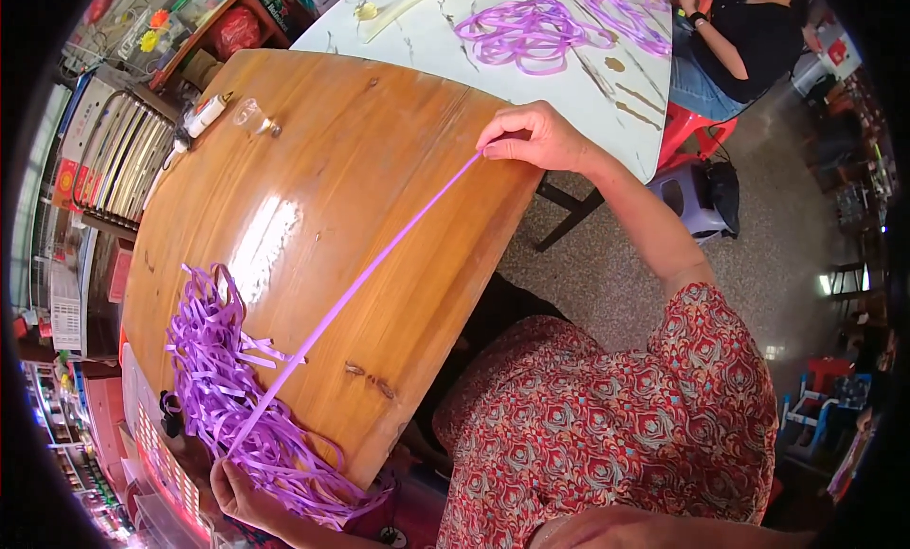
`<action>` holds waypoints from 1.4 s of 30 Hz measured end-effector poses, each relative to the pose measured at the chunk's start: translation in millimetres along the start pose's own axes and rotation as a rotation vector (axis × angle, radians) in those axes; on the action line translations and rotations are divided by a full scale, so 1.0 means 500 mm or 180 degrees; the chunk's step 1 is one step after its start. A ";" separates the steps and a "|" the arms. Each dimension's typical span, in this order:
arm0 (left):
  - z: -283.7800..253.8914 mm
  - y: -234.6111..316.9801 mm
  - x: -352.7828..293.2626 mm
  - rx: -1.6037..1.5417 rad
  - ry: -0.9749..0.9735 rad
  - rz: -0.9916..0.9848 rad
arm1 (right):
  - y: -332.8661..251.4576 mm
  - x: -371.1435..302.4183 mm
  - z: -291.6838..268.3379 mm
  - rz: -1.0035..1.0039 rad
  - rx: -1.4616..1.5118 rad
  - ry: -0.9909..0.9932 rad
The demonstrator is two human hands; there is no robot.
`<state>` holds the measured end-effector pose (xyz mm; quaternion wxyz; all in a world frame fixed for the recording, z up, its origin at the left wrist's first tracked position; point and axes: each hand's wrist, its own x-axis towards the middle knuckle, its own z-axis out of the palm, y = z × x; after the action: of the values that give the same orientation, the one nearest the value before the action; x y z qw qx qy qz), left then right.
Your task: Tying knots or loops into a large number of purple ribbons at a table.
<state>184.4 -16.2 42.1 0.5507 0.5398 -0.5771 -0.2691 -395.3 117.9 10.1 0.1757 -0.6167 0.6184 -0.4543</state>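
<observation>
Holding purple ribbon taut over the wooden table.
Our right hand and left hand (beside tangled ribbons) pinch it.

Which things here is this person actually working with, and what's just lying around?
In the work:
purple ribbon, stretched between left hand and right hand
ribbon pile
wooden table

Apparently lying about:
white bottle-like object
clear object nearby
red bag
</observation>
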 end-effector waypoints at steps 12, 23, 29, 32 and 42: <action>-0.079 -0.046 0.021 0.0218 0.0116 0.0270 | 0.014 -0.014 -0.019 0.0845 0.0967 0.0354; -0.124 -0.084 0.043 0.1245 -0.0015 0.0574 | 0.021 -0.001 -0.005 0.0775 0.1052 0.0793; -0.153 -0.109 0.087 -0.3100 -0.0634 -0.0910 | 0.027 0.026 0.008 0.0974 0.1548 0.1110; -0.207 -0.137 0.071 -0.3946 -0.1521 -0.0727 | 0.034 0.050 0.042 0.0865 0.1620 0.1048; 0.125 0.054 -0.001 -0.2922 -0.0326 -0.0644 | 0.235 0.038 -0.105 0.0656 0.3572 0.0483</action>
<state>117.6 -25.9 50.9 0.6742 0.2801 -0.3694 -0.5749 -510.2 98.2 -47.5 0.4746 -0.3313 0.3505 -0.7363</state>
